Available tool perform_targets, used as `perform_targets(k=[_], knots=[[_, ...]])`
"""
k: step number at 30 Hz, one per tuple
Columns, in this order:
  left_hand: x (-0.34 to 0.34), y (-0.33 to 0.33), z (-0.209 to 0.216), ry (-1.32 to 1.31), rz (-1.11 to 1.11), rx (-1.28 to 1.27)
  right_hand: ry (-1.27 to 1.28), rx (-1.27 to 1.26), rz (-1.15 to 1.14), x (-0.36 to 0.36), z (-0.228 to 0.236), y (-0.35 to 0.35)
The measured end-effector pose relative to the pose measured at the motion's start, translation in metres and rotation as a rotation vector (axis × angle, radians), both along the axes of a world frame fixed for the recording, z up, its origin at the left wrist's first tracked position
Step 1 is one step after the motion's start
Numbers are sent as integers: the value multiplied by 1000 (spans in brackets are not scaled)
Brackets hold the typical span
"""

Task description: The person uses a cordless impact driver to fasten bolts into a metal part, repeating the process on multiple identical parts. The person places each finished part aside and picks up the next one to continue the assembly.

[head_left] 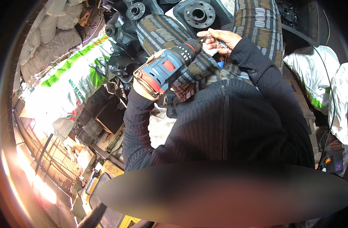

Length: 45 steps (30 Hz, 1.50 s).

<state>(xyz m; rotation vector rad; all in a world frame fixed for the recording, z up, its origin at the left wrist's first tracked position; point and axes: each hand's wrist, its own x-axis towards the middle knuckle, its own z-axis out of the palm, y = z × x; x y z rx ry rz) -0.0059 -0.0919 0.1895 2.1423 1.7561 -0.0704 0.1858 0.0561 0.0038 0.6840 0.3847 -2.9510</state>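
Observation:
My left hand (141, 90) is closed round a blue and red cordless drill (164, 72), whose black chuck (194, 45) points up and to the right. My right hand (228, 38) is at the chuck's tip, thumb and forefinger pinched together. Small shiny metal pieces (222, 44), perhaps screws, show among its fingers; their exact kind is too small to tell. Beyond both hands lies a dark metal part with a round flange (199, 14), ringed with holes around a central bore. It sits between my legs, which are in patterned trousers (257, 28).
More dark flanged parts (136, 11) are piled at the upper left. Beside them lies a white and green sack (64, 89). On the right stand a dark bin (301, 22) with parts, white sacks (314, 68) and a hanging black cable (332, 87). Yellow equipment (111, 169) is at lower left.

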Motion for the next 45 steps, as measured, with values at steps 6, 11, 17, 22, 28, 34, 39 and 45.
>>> perform_targets(k=[6,11,17,22,28,34,39,45], knots=[[-4,7,2,50,17,94,-250,156,-228,-3,-17,-8],[-18,7,-19,7,233,19,-423,190,-380,-8,-21,-16],[-22,12,-29,-145,562,-291,-633,240,-605,-24,-20,-10],[-15,31,-25,-64,342,-159,-579,287,-629,-31,-28,-4],[-12,53,-10,-87,405,-235,-599,340,-598,-37,-32,-5],[-13,70,-11,26,253,-263,-641,366,-571,-36,-28,-5],[-14,74,-21,-56,271,-216,-662,381,-558,-36,-28,-5],[-11,74,-28,-76,313,-218,-661,429,-576,-37,-34,-9]])
